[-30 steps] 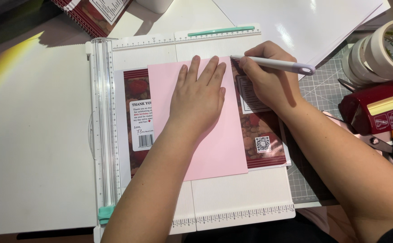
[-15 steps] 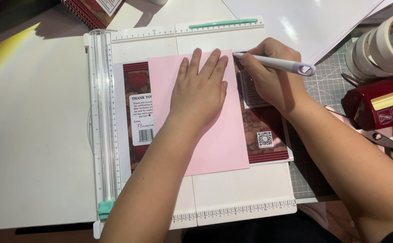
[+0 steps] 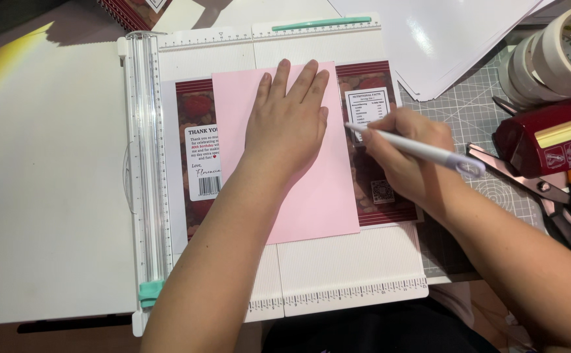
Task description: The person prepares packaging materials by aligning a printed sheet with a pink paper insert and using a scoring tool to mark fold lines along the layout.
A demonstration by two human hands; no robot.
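Pressing flat, the left hand [image 3: 287, 124] pins the pink card [image 3: 285, 157]; the right hand [image 3: 403, 153], at its three o'clock, grips a stylus [image 3: 416, 149]; lighter pressure could let the card slide, skewing the line

Head view: your only camera, worn above the hands, close.
Facing: steeply down at the worktop [image 3: 43, 196] beneath your hands.
Shared: nothing.
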